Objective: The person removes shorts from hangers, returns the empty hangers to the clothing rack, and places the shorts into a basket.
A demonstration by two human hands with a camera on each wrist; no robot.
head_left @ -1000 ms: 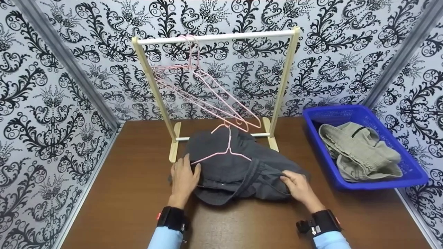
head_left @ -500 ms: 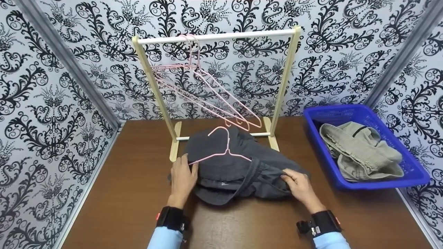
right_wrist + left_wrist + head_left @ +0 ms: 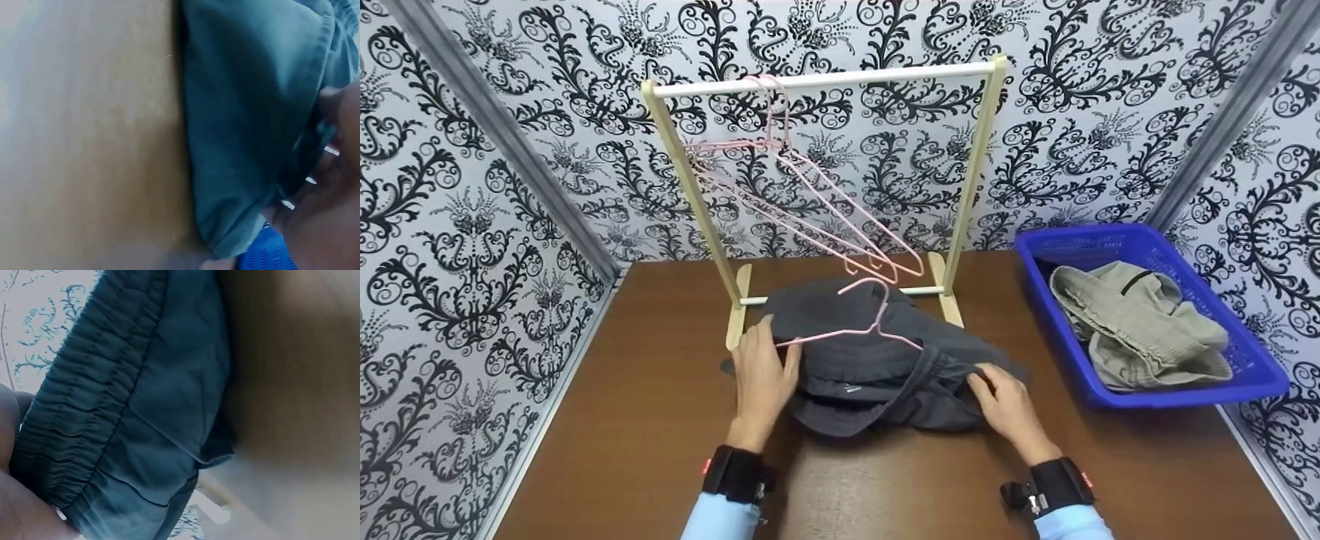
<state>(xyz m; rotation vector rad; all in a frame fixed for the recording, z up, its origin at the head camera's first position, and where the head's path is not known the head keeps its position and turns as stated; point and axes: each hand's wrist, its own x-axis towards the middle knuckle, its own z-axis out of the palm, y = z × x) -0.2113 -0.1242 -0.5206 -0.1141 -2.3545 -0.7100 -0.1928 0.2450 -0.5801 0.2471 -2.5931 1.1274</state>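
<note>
A pair of dark grey elastic-waist pants (image 3: 847, 360) lies bunched on the table below the rack. A pink hanger (image 3: 877, 327) sits across the waistband, its hook upward and its right arm running in under the cloth. My left hand (image 3: 763, 375) pinches the waistband at the hanger's left end. On the other side my right hand (image 3: 1006, 405) grips a fold of the pants between thumb and fingers. The gathered waistband (image 3: 84, 394) fills much of the left wrist view. In the right wrist view, curled fingers (image 3: 326, 174) hold the fabric.
Behind the pants stands a rack with a white bar (image 3: 825, 79) and wooden posts; several pink hangers (image 3: 840, 199) hang from it. A blue basket (image 3: 1039, 300) at the right holds a beige garment (image 3: 1140, 330). Patterned walls enclose the wooden table (image 3: 645, 420).
The hanger has shifted right and tilted, with its hook swinging to the right. My left hand has moved slightly right with its end. The right hand holds nearly the same place.
</note>
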